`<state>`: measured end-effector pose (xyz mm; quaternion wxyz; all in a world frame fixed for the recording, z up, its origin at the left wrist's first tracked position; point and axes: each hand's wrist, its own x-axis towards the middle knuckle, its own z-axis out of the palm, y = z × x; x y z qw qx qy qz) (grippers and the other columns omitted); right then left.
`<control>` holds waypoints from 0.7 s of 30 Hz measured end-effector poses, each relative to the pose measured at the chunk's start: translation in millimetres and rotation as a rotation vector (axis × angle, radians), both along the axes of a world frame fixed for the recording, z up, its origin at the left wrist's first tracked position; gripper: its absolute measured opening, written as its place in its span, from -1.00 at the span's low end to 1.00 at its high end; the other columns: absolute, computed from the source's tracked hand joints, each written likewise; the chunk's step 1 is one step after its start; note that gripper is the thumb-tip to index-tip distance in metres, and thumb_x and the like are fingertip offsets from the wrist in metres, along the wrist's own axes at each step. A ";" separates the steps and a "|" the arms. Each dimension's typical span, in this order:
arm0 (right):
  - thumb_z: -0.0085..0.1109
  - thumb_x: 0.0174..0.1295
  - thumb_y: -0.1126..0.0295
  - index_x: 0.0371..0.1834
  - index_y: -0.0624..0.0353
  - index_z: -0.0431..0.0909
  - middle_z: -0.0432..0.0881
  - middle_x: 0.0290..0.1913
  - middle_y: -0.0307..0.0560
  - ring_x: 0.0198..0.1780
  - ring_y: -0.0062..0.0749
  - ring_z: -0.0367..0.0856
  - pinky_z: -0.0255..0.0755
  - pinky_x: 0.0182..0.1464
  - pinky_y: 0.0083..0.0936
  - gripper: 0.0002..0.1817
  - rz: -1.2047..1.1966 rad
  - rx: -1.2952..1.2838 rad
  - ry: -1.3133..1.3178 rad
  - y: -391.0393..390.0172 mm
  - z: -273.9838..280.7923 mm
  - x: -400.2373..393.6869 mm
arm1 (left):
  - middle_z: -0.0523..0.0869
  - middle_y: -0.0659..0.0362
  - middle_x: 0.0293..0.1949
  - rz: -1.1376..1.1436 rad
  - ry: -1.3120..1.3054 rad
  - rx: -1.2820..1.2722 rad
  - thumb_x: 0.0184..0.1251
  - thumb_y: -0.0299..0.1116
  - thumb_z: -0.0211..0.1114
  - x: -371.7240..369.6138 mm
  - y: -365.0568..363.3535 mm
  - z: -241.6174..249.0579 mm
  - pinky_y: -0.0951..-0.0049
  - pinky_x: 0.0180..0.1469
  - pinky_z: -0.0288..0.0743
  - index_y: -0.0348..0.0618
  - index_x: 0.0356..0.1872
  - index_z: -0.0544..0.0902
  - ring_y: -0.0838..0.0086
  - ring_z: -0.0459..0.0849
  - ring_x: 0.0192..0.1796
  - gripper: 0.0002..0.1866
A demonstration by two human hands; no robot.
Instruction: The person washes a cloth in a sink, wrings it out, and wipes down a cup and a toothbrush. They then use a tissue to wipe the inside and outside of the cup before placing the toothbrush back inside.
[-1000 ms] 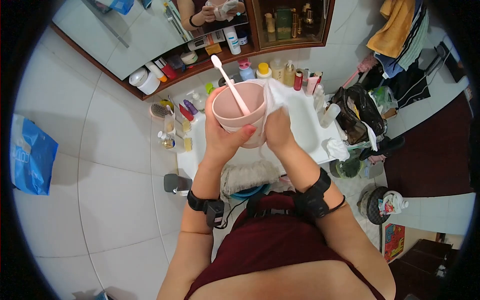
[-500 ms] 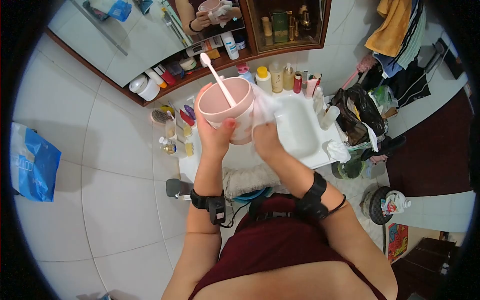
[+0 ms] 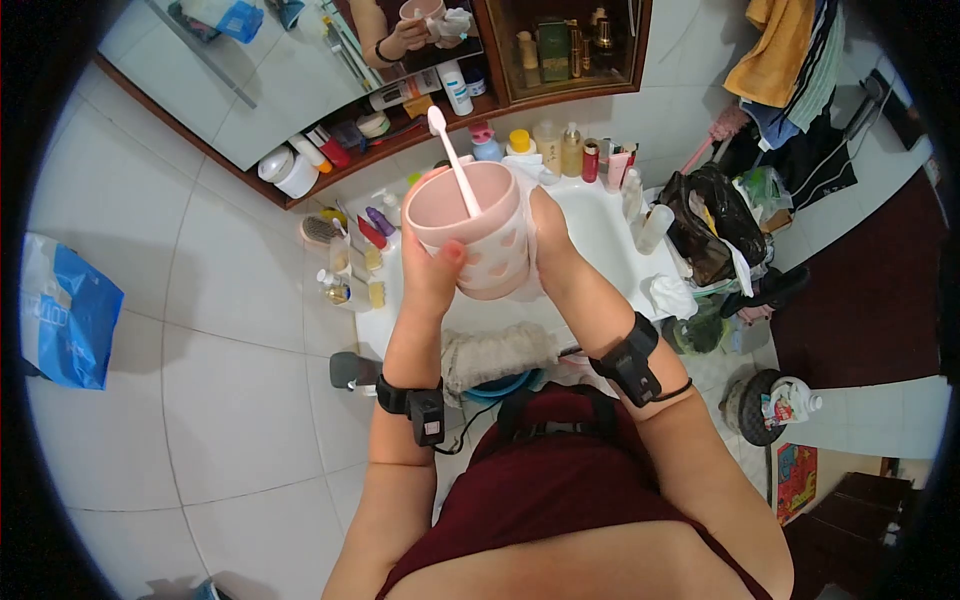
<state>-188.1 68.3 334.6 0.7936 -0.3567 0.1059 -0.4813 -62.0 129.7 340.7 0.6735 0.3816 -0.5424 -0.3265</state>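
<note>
A pink cup (image 3: 488, 250) with pale heart shapes on its side is tilted toward me above the sink. My left hand (image 3: 430, 268) is wrapped round its left side, thumb across the front. Inside the cup stands a light pink toothbrush (image 3: 456, 165), its head above the rim. Against the cup's right side, my right hand (image 3: 551, 236) presses a thin white wipe (image 3: 530, 182). Most of the right fingers are hidden behind the cup and the wipe.
Below the cup is a white sink (image 3: 598, 240). Several bottles (image 3: 571, 152) line its back edge, under a mirror cabinet (image 3: 400, 128). A hairbrush (image 3: 318, 231) lies left. A black-bagged bin (image 3: 700, 225) stands right, near a crumpled white tissue (image 3: 672, 295).
The cup, held in my left hand, has shifted slightly right and down, turning so more hearts show. My right hand has moved up along its side with the wipe.
</note>
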 end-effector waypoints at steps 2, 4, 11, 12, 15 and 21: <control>-0.25 0.37 0.17 0.12 0.20 0.38 0.52 0.03 -0.11 0.05 -0.44 0.49 0.38 0.06 -0.50 -0.58 -0.034 -0.039 0.028 0.6 -4.1 2.2 | 0.39 0.04 0.15 -0.025 -0.032 -0.037 0.00 0.23 0.32 1.3 -1.8 -0.1 0.34 0.22 0.29 -0.27 0.27 0.16 0.33 0.41 0.20 -0.03; -0.26 0.38 0.13 0.13 0.22 0.38 0.51 0.06 -0.10 0.08 -0.41 0.48 0.36 0.09 -0.50 -0.55 -0.081 -0.084 0.051 -1.0 -6.5 4.6 | 0.36 0.04 0.18 0.003 -0.056 -0.063 0.01 0.27 0.29 2.4 -4.8 1.6 0.34 0.23 0.28 -0.29 0.29 0.13 0.33 0.38 0.23 0.00; 0.06 0.24 0.33 0.05 0.26 0.38 0.43 0.08 -0.01 0.08 -0.27 0.42 0.32 0.05 -0.45 -0.64 -0.914 -0.919 0.549 -2.6 -2.3 5.9 | 0.35 0.03 0.17 0.159 -0.044 -0.023 -0.03 0.16 0.39 -14.9 1.1 5.7 0.39 0.20 0.30 -0.32 0.26 0.12 0.36 0.39 0.20 0.00; 0.11 0.19 0.33 0.03 0.26 0.39 0.43 0.07 0.01 0.06 -0.24 0.42 0.32 0.04 -0.43 -0.63 -0.982 -0.995 0.581 -0.4 -1.4 5.7 | 0.38 0.03 0.15 0.173 -0.060 -0.030 -0.04 0.12 0.43 -17.9 3.1 3.7 0.40 0.18 0.32 -0.33 0.25 0.14 0.37 0.42 0.18 -0.02; 0.25 0.07 0.31 -0.05 0.22 0.45 0.44 0.03 0.07 0.01 -0.12 0.45 0.33 -0.01 -0.38 -0.61 -1.007 -0.964 0.439 9.3 8.3 4.8 | 0.47 0.05 0.07 0.233 -0.065 -0.054 -0.07 0.01 0.49 -23.6 2.8 7.1 0.42 0.12 0.39 -0.32 0.19 0.22 0.40 0.50 0.09 -0.09; 0.26 0.01 0.39 -0.25 0.21 0.55 0.56 -0.20 0.07 -0.14 -0.07 0.54 0.39 -0.09 -0.39 -0.76 -0.801 -0.736 0.440 0.5 17.0 -10.5 | 0.54 0.06 0.01 0.210 -0.022 0.031 -0.05 -0.11 0.51 -19.4 12.0 5.3 0.42 0.07 0.42 -0.32 0.12 0.32 0.41 0.54 0.03 -0.22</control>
